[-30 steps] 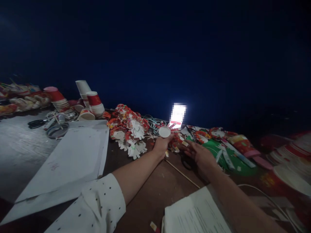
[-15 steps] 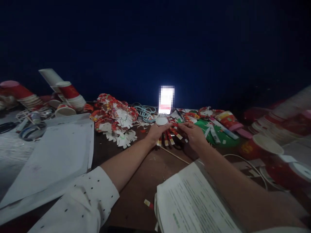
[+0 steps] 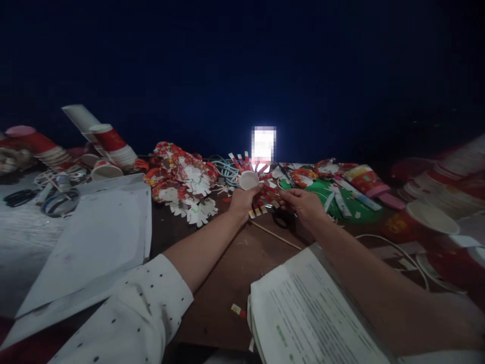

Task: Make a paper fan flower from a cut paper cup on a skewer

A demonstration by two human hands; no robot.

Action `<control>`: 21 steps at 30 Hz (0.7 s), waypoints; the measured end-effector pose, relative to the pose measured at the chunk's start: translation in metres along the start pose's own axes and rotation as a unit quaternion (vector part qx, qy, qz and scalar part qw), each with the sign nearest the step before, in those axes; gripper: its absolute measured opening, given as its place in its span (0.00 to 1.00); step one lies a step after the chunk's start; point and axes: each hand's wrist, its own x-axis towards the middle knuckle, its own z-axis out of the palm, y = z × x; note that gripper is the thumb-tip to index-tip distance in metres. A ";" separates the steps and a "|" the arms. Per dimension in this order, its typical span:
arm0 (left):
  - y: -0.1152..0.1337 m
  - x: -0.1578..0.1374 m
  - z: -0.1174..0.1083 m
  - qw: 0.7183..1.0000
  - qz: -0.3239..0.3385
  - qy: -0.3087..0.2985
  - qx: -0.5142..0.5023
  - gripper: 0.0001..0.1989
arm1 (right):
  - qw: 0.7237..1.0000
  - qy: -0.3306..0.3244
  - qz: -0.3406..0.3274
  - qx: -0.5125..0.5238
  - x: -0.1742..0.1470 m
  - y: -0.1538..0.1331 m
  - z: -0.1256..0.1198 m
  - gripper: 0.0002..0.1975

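Note:
My left hand [image 3: 241, 203] is closed on a paper cup [image 3: 249, 180] whose wall is cut into red strips. Its round white base faces me, and the strips fan outward around it. To the right, my right hand [image 3: 306, 206] has thumb and fingers pinched together by the strips on that side; whether a strip is between the fingertips is too small to make out. Dark loops [image 3: 281, 217], perhaps scissors handles, lie under the strips between my hands. A thin wooden stick [image 3: 278, 236] lies on the brown table just in front.
Cut red-and-white cup pieces [image 3: 182, 174] are heaped left of my hands. A bright phone [image 3: 263, 144] stands behind. Stacked paper cups [image 3: 113, 146] lean at far left, above a white board [image 3: 87, 242]. A green sheet [image 3: 326, 194] and a printed box [image 3: 306, 308] are on the right.
The cup has tilted and turned in my left hand, so strips now show above its base. My right hand's fingertips have drawn slightly away from the base. The whole view has shifted a little.

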 end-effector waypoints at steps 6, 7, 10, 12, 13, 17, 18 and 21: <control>-0.002 0.006 -0.003 1.000 -0.010 0.012 -0.013 0.22 | 0.998 -0.029 0.025 0.039 -0.002 -0.003 0.000 0.06; -0.002 0.006 -0.003 1.000 -0.009 0.010 -0.012 0.22 | 0.998 -0.036 0.029 0.046 -0.002 -0.004 -0.001 0.06; -0.001 0.006 -0.003 1.000 -0.010 -0.001 -0.020 0.24 | 0.995 -0.050 0.049 0.070 -0.002 -0.009 -0.002 0.06; -0.001 0.005 -0.002 1.000 -0.008 -0.002 -0.025 0.24 | 0.995 -0.046 0.053 0.077 -0.002 -0.011 -0.003 0.09; 0.000 0.004 -0.002 1.000 -0.005 -0.002 -0.023 0.24 | 0.996 -0.040 0.048 0.071 -0.002 -0.010 -0.003 0.10; 0.000 0.004 -0.001 1.000 0.000 -0.003 -0.008 0.22 | 1.000 -0.025 -0.003 -0.002 -0.002 -0.004 -0.001 0.12; 0.000 0.004 -0.001 1.000 -0.003 -0.004 -0.006 0.22 | 0.999 -0.027 -0.007 -0.015 -0.001 -0.001 -0.001 0.12; -0.002 0.005 -0.002 1.000 -0.005 -0.008 -0.001 0.22 | 0.999 -0.042 0.006 -0.009 -0.001 0.004 -0.001 0.12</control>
